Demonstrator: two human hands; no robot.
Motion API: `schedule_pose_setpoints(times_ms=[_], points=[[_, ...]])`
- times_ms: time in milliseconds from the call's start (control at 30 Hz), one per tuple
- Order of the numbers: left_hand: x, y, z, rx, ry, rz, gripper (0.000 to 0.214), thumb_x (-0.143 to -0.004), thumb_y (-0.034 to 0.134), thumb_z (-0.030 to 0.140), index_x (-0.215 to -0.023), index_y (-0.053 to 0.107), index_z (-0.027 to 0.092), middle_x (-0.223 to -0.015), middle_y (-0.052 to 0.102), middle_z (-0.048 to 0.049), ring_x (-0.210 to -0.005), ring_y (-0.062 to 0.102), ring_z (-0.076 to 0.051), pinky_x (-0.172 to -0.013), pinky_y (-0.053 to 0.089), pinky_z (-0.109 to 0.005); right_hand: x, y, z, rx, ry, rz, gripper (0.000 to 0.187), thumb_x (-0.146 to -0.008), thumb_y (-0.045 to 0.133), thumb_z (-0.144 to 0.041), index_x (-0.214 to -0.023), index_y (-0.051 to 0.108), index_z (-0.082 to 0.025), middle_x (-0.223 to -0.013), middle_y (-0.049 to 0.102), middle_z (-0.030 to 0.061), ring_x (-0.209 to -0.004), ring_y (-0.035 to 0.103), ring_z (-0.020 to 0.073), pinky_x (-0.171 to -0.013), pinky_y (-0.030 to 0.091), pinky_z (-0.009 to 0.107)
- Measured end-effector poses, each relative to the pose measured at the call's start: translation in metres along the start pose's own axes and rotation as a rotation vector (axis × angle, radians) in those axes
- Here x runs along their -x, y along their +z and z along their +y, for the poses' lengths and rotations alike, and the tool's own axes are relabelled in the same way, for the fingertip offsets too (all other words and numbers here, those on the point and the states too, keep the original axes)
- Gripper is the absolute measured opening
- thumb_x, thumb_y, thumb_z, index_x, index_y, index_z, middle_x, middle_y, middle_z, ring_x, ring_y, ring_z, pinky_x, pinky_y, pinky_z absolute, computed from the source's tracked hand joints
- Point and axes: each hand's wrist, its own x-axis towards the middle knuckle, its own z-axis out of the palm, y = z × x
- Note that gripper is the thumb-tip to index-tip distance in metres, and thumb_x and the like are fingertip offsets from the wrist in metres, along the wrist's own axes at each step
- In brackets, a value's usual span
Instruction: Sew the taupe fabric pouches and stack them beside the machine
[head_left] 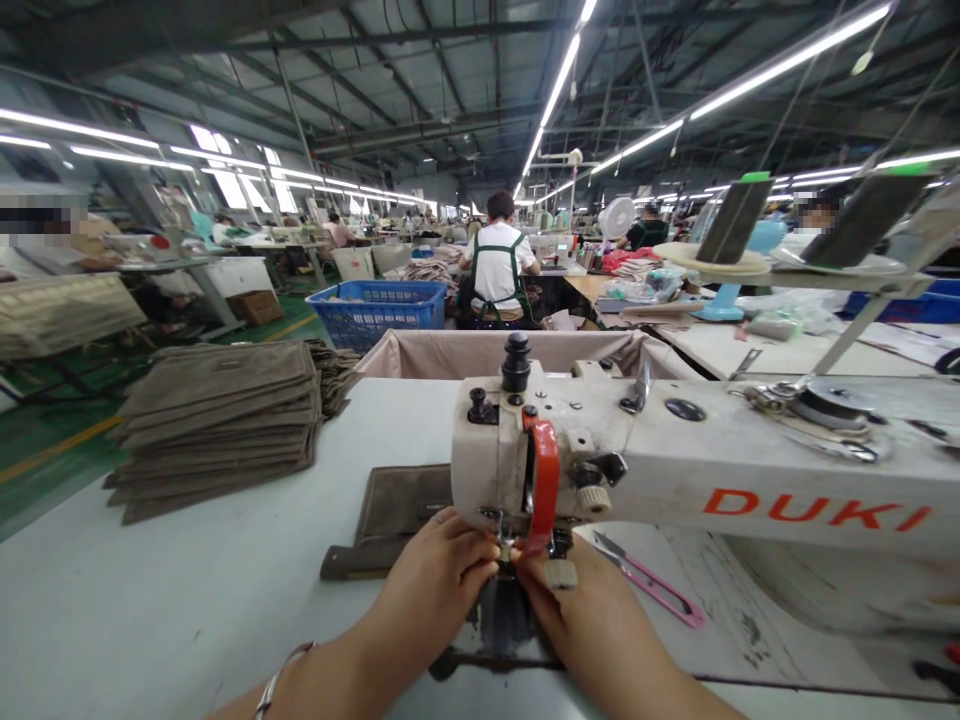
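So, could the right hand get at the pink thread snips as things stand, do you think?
Probably yes: the right hand sits at the sewing machine, and the pink thread snips lie just beside it, nothing visible between.

Steel roof trusses [427,125], strip lights [556,90], green floor [30,495], bright windows [229,170]

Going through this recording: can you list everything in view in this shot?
sewing machine head: 1, white with red DUKI lettering, on the table in front of the person
stacked fabric pieces: 1 pile, grey-brown, on the table at left
fabric piece: 1, grey-brown, flat beside the machine
thread snips: 1, pink and silver, on the table right of the hands
plastic crate: 1, blue, beyond the table
fabric-lined bin: 1, beige, at the table's far edge
co-worker: 1, white shirt, green apron, beyond the bin
fan: 1, white, right of the co-worker
left hand: at the needle area, bracelet on the wrist
right hand: at the needle area
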Motion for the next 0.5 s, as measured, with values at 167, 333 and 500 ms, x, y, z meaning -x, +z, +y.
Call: schedule_pose_setpoints(times_ms=[167,333,500], points=[[-0.002,-0.001,0.002,0.009,-0.009,0.005,0.021,-0.078,0.071,0.002,-0.085,0.072,0.022,-0.093,0.072,-0.0003,-0.095,0.064,-0.020,-0.088,0.052,-0.032,-0.001,-0.001,-0.001,-0.001,-0.022,0.011,0.024,-0.092,0.048,-0.009,-0.096,0.068,-0.021,-0.102,0.068,0.0077,-0.096,0.061,0.0225,-0.085,0.049,0.033],[0.001,0.001,-0.001,-0.036,0.003,0.014,0.021,-0.077,0.068,0.002,-0.081,0.071,0.022,-0.091,0.072,-0.0009,-0.091,0.066,-0.021,-0.086,0.054,-0.032,-0.002,0.003,-0.003,0.024,0.000,-0.011,0.024,-0.092,0.046,-0.009,-0.100,0.065,-0.021,-0.105,0.068,0.0074,-0.097,0.061,0.0207,-0.086,0.048,0.030],[0.001,0.011,-0.035,-0.058,0.204,0.040,0.017,-0.077,0.069,0.013,-0.085,0.072,0.028,-0.092,0.075,0.0022,-0.086,0.071,-0.019,-0.080,0.057,-0.023,-0.015,0.011,-0.002,0.173,0.015,-0.073,0.007,-0.084,0.059,-0.021,-0.084,0.066,-0.023,-0.089,0.071,0.0036,-0.085,0.064,0.0203,-0.074,0.049,0.025]])
